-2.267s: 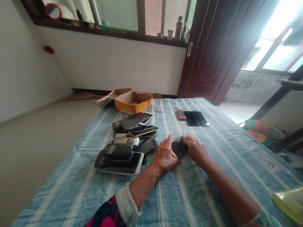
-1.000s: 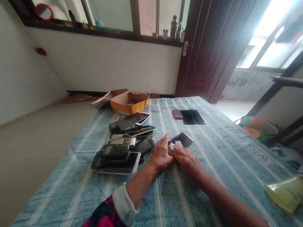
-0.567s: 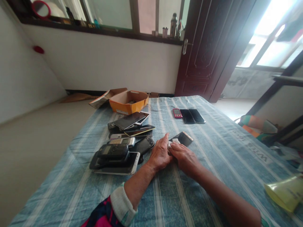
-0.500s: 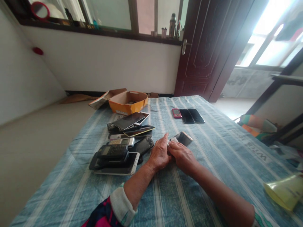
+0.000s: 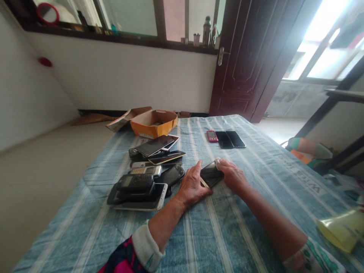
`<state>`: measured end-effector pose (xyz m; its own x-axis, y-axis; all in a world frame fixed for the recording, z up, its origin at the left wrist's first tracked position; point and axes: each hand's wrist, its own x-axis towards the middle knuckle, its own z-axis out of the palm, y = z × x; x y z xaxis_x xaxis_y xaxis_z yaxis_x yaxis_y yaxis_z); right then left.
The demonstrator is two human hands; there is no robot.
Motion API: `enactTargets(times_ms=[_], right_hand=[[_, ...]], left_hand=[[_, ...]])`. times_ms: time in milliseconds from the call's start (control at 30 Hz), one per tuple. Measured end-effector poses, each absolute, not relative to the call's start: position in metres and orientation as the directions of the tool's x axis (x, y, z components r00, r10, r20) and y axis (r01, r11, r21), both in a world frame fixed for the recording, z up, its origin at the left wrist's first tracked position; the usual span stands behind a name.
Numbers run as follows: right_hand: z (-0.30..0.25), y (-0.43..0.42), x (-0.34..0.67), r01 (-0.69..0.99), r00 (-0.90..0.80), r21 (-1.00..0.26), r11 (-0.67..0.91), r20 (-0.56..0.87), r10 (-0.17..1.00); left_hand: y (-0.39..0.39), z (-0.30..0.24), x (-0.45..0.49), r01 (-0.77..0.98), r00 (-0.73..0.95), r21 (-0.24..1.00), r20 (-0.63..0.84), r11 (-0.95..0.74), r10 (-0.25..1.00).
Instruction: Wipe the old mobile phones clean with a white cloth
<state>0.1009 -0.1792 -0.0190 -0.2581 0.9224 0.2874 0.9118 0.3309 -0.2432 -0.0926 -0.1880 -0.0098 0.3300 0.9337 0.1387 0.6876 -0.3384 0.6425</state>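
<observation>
A dark-screened smartphone with a gold edge (image 5: 210,175) lies on the blue striped cloth (image 5: 216,235). My left hand (image 5: 193,185) rests flat beside it, fingers pressed against its near left edge to steady it. My right hand (image 5: 233,175) is closed on a small white wipe (image 5: 217,161) and presses it on the phone's far right end. A pile of several old phones (image 5: 148,174) lies just left of my left hand.
An orange cardboard box (image 5: 153,123) stands at the far edge of the cloth. A pink phone (image 5: 212,135) and two black smartphones (image 5: 230,139) lie in a row further back. A yellow-green plastic object (image 5: 341,231) sits at the right; a dark door stands beyond.
My right hand slid with the wipe from the phone's near left end to its far right end, uncovering the screen. My left hand stayed against the phone.
</observation>
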Motion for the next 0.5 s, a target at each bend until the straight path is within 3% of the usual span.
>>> enactTargets(times_ms=[167, 500], right_hand=[[-0.031, -0.19, 0.099, 0.908, -0.244, -0.24, 0.345, 0.368, 0.897], [-0.034, -0.231, 0.065, 0.762, -0.468, -0.231, 0.604, 0.447, 0.762]], left_hand=[[-0.187, -0.009, -0.094, 0.659, 0.356, 0.659, 0.152, -0.363, 0.922], [-0.185, -0.005, -0.099, 0.629, 0.423, 0.663, 0.145, -0.405, 0.895]])
